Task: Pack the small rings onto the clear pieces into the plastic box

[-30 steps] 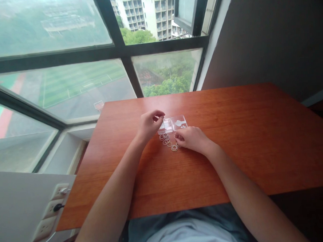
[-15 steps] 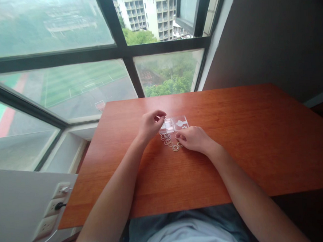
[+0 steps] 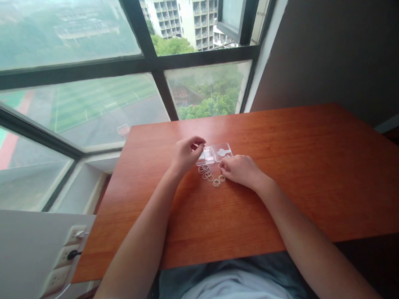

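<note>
Several thin, pale rings (image 3: 217, 182) lie in a curved cluster on the table, in front of an open clear plastic box (image 3: 209, 155) whose lid (image 3: 222, 152) is folded out to the right. My left hand (image 3: 188, 154) is at the box's left end, thumb and forefinger pinched together above it; whatever is between the fingertips is too small to make out. Just below the lid, my right hand (image 3: 240, 169) is closed in a pinch on a pale ring (image 3: 220, 166), part of which shows beyond the fingertips.
The reddish-brown wooden table (image 3: 322, 173) extends far to the right. Behind it stand large windows with a dark frame (image 3: 200, 58). Wall sockets (image 3: 64, 257) with plugs and cables are at the lower left, beside the table edge.
My right hand has shifted slightly up and to the right with the ring, uncovering the rings at the cluster's right end. The left hand stays in place.
</note>
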Demonstrator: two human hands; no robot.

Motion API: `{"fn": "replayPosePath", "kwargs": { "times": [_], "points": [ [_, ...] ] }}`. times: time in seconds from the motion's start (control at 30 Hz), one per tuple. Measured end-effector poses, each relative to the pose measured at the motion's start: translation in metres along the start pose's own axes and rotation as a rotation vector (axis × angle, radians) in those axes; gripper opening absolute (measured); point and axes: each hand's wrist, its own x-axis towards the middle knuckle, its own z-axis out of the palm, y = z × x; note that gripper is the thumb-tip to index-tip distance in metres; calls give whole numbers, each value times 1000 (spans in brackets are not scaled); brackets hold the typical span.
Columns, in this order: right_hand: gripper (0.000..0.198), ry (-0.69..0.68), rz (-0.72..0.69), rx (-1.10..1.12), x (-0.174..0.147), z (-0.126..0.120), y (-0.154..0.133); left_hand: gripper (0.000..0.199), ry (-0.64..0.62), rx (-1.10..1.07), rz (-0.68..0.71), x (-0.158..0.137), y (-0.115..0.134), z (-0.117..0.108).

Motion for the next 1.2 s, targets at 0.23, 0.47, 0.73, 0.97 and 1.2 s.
{"fn": "replayPosePath", "kwargs": {
  "times": [0.23,0.47,0.73,0.97,1.2],
  "points": [
    [19,52,7,53,1,2,-1,14,-1,-1,-1,0,2,0],
    [21,133,92,114,0,0,3,14,-1,2,5,0,3,-1],
    [25,68,51,108,0,4,4,13,-6,4,-1,0,3,-1],
    [18,91,32,137,-3,-2,3,14,0,5,6,0,4,-2],
    [21,28,72,118,-3,-2,6,14,-4,-1,5,0,4,-2]
  ]
}}
